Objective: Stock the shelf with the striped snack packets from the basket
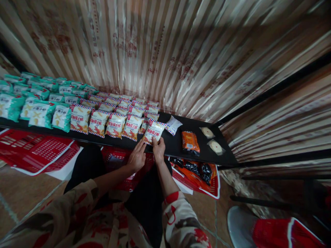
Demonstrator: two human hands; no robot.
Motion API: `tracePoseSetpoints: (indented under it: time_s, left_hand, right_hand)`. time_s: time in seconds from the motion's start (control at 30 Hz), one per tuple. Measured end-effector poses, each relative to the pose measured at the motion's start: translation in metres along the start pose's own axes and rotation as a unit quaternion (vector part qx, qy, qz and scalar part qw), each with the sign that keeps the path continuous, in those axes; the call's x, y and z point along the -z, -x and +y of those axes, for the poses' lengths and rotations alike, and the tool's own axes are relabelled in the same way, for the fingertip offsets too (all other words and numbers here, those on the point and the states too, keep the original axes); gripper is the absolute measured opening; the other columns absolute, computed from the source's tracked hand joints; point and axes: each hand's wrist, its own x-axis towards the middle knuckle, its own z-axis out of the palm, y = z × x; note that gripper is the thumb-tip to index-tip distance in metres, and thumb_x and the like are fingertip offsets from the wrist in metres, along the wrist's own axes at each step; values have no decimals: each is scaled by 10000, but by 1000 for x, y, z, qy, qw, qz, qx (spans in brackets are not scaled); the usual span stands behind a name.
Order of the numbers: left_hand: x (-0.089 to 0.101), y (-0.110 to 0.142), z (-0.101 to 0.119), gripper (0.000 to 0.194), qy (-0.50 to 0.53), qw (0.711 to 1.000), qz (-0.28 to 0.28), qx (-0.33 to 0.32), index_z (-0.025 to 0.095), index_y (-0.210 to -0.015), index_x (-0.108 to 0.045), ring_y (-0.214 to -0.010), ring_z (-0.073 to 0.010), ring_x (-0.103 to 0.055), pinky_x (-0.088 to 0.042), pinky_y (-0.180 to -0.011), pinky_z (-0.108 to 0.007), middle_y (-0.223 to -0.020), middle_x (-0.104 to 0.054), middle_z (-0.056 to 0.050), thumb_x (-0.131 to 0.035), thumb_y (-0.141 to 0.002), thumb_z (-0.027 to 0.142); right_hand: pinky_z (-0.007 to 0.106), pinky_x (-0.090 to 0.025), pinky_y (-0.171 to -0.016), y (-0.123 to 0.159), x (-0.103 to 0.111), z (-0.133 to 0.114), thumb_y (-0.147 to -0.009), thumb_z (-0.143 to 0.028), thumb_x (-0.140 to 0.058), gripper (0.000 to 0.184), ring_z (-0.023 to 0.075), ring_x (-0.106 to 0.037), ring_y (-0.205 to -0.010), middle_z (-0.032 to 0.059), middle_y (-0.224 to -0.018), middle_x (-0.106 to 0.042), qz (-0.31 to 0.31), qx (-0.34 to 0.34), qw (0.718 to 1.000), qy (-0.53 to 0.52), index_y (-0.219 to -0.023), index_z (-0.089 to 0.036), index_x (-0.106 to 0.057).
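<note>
My right hand (158, 148) is closed on a white and orange snack packet (155, 131) with a striped top edge, thumb against its front. The packet leans upright at the right end of the front row on a black shelf (170, 144). My left hand (137, 157) reaches to the packet's lower left corner, its fingers stretched out and the fingertips touching there. Beside the held packet, several matching snack packets (115, 124) stand in rows. Just to its right, another small pale packet (173, 124) lies tilted on the shelf.
Green snack packets (41, 113) fill the shelf's left part. An orange packet (190, 142) and two round pale items in clear wrap (216, 147) lie at the right. Red baskets (38, 151) sit below; one holds orange and black packages (199, 170). A striped curtain (144, 51) hangs behind.
</note>
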Motion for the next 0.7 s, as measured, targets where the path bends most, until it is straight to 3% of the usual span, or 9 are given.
tracePoseSetpoints:
  time_s: [0.47, 0.6, 0.7]
  left_hand:
    - [3, -11, -12, 513, -13, 1000, -12, -1, 49, -1319, -396, -1353, -245, -256, -277, -1107, -446, -1428, -346, -168, -366, -814, 131]
    - [2, -12, -16, 538, -7, 1000, -12, -5, 89, -1345, -371, -1357, -243, -247, -279, -1105, -461, -1438, -340, -140, -378, -808, 126]
    - [0, -12, -18, 537, -8, 1000, -5, -9, 96, -1347, -369, -1355, -246, -253, -286, -1101, -468, -1436, -345, -138, -378, -811, 129]
  right_hand:
    - [292, -443, -743, -6, -14, -1, -770, -470, -494, 392, 180, -594, -768, 59, -900, -677, -26, 17, 997, 66, -996, -169, -604]
    - [312, -428, -786, -9, -16, 3, -767, -473, -499, 399, 197, -582, -813, 79, -907, -669, -22, 40, 994, 96, -969, -154, -625]
    - [345, -406, -854, -11, -17, 3, -756, -465, -519, 471, 222, -564, -920, 113, -1012, -646, 4, 52, 992, 111, -1086, -138, -593]
